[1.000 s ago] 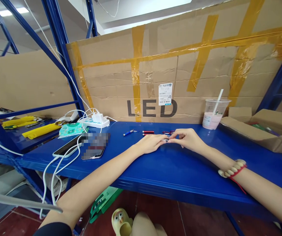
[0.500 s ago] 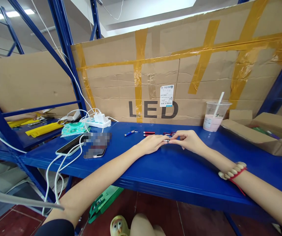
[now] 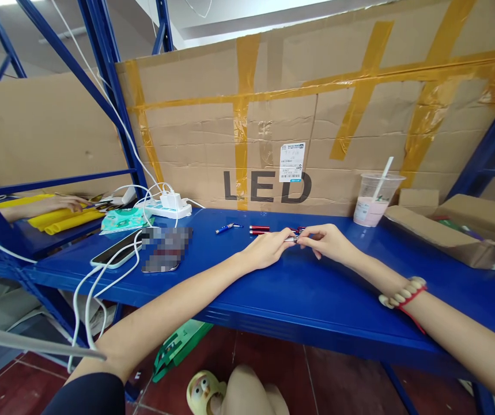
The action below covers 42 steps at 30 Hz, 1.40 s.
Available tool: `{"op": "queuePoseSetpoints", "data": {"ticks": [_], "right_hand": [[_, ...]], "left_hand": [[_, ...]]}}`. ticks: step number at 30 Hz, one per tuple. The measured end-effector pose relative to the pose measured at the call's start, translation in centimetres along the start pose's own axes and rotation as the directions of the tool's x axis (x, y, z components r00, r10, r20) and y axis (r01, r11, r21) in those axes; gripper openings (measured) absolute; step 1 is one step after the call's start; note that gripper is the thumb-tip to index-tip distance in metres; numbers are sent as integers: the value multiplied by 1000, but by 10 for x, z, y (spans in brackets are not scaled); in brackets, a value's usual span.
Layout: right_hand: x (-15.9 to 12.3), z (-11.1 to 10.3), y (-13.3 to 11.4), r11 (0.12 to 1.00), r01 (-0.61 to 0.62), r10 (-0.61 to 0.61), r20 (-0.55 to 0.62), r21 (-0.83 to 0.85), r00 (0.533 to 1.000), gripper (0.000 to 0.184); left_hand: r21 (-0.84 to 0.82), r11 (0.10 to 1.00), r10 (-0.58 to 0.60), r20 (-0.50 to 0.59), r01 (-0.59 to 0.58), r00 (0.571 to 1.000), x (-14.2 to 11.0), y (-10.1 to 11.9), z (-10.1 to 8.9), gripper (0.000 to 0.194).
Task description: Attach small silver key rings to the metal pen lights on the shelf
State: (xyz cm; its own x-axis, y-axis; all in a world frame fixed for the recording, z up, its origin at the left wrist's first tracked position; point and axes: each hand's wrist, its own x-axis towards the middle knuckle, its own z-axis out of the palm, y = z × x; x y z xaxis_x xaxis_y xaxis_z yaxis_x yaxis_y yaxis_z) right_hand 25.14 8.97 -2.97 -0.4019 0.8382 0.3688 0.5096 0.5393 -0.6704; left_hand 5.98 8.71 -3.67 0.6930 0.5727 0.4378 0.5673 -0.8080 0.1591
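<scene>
Over the blue tabletop, my left hand point(image 3: 268, 248) is closed round a slim silvery piece point(image 3: 291, 238), mostly hidden by the fingers. My right hand point(image 3: 327, 241) pinches the right end of the same piece with thumb and forefinger; its exact kind is too small to make out. Just behind my left hand lie two short red metallic tubes point(image 3: 259, 227), side by side. More small red parts point(image 3: 301, 229) show partly behind my right fingers. Farther left is a short blue tube with a silvery end point(image 3: 226, 229).
Two phones point(image 3: 120, 251) with white cables lie left, near a green wipes pack point(image 3: 121, 219) and a white power strip point(image 3: 172, 208). At right stand a plastic cup with a straw point(image 3: 370, 210) and an open cardboard box point(image 3: 454, 242). Another person's hand point(image 3: 68, 202) is far left.
The view has shifted slightly. My hands stay together on the silvery piece, with the right fingers slightly changed and more of it showing. The other person's hand has come further into view at left.
</scene>
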Motion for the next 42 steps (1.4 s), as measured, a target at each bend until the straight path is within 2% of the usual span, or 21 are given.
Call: {"op": "queuePoseSetpoints", "data": {"ticks": [7, 12, 20, 29, 42], "right_hand": [[3, 2, 6, 1000, -15, 15, 67, -6, 998, 33], [1, 5, 6, 998, 25, -19, 113, -52, 993, 35], [1, 6, 6, 996, 1, 8, 99, -94, 995, 39], [1, 4, 6, 993, 23, -16, 57, -119, 998, 40], [-1, 3, 4, 985, 63, -53, 66, -160, 996, 36]], "left_hand": [[119, 992, 48, 31, -52, 998, 3, -4, -7, 20], [41, 995, 92, -6, -92, 996, 6, 1, -7, 19], [65, 998, -12, 42, 10, 999, 3, -6, -7, 22], [85, 996, 3, 62, -9, 998, 4, -7, -9, 22], [94, 995, 24, 63, -30, 998, 2, -10, -10, 21]]}}
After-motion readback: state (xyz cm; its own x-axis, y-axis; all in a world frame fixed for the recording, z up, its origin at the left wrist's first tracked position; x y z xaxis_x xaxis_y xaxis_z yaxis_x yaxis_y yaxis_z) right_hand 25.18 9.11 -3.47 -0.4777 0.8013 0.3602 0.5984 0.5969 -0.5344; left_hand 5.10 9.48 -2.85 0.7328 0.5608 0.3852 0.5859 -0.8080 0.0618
